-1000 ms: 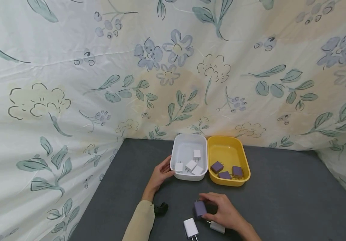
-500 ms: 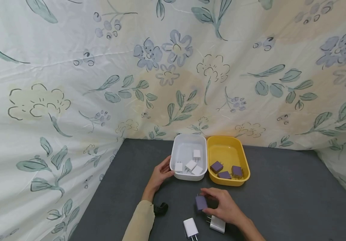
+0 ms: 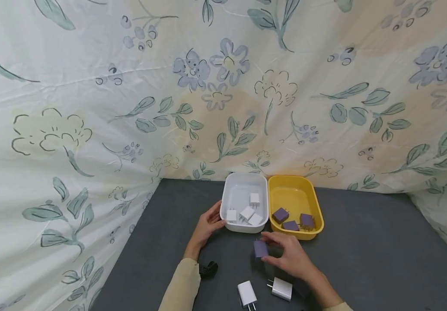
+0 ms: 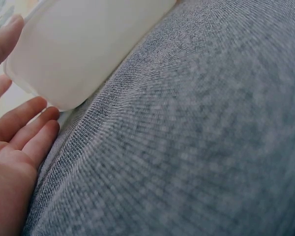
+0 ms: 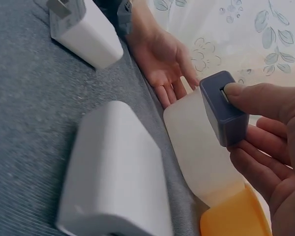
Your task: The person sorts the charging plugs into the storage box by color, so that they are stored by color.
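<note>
My right hand [image 3: 291, 255] pinches a purple charger plug [image 3: 260, 249] between thumb and fingertips, held above the table in front of the two bins. Its prongs point away in the head view; in the right wrist view my thumb covers part of the port end of the charger plug [image 5: 222, 110]. My left hand [image 3: 205, 226] rests against the left side of the white bin [image 3: 243, 230], its fingers fairly straight in the left wrist view. Inside that bin lie several white charger plugs [image 3: 247, 213]. Beside it, the yellow bin [image 3: 295, 235] contains three purple charger plugs [image 3: 281, 215].
Two white charger plugs lie on the dark table: one [image 3: 247, 293] near the front, the other [image 3: 282, 288] below my right hand. A black strap [image 3: 209, 270] is at my left wrist. Behind the bins hangs a floral cloth [image 3: 223, 108].
My right hand has lifted the purple charger plug and moved it forward toward the bins, uncovering the white charger plug below. The left hand has stayed at the white bin.
</note>
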A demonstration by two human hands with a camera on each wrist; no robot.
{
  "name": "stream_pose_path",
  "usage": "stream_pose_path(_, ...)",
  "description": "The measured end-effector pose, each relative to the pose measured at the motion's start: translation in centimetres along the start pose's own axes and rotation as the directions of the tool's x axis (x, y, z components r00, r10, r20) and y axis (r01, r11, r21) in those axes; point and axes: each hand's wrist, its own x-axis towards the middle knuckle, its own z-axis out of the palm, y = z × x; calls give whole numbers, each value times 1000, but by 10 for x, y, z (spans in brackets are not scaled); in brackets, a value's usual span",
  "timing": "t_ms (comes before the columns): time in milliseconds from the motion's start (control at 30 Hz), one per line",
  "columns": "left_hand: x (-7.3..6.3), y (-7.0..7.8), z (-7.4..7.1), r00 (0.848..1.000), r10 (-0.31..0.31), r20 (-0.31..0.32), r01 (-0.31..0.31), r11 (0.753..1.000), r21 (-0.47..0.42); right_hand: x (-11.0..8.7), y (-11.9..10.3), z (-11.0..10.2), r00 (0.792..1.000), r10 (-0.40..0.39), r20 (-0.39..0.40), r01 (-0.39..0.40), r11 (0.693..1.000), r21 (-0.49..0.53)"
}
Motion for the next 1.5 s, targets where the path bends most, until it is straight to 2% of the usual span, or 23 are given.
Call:
stream_pose_path(300,0,4,0,1000,-10,-4,10,1000,3,10,-2,-14,991,-35,-126,25,996,-83)
stream_pose_path(433,-1,5,1,1000,-3,3,3,1000,-2,14,0,-24,988,-25,-151,5,992,-126)
stream_pose_path(567,-3,5,2,1000,-16,-3,16,1000,3,18,4,-33,985,-5,-170,-15,993,-116)
stream_pose_path(800,-2,4,1,1000,-18,-6,18,1000,3,24,19,-41,971,-63,-230,42,995,-95)
stream_pose_path(900,-2,4,1,1000,-25,-11,25,1000,8,25,25,-42,969,-31,-247,8,995,-95)
stream_pose_path(1133,-3,4,1,1000,-28,-10,28,1000,1,28,29,-48,952,112,-286,-138,988,-73)
stream_pose_path(1333,-3,4,0,1000,-15,-16,15,1000,-4,35,27,-56,945,127,-301,-156,985,-76)
stream_pose_path(1500,-2,3,2,1000,-25,-12,25,1000,-1,38,34,-65,933,142,-332,-186,977,-106)
